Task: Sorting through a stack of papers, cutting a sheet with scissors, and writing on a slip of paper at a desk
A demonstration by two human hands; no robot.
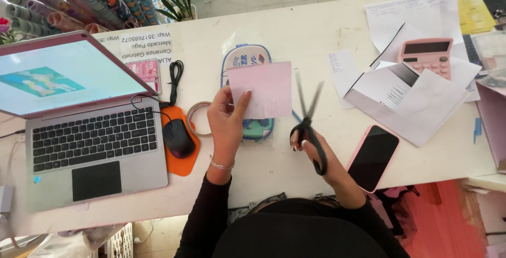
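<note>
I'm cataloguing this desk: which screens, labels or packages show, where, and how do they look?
Laptop screen: far left, lit pale blue with a small colourful picture.
Phone: right of the right hand, pink case, dark screen.
Calculator: upper right on papers, pink.
Printed sign: behind the laptop, white.

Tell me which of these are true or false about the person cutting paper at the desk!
1. The left hand holds a pink sheet of paper. True.
2. The right hand holds a pencil. False: it holds black scissors, blades open.
3. The laptop is closed. False: it is open, with its screen lit.
4. A pink calculator lies on loose papers. True.
5. The phone screen is dark. True.
</note>
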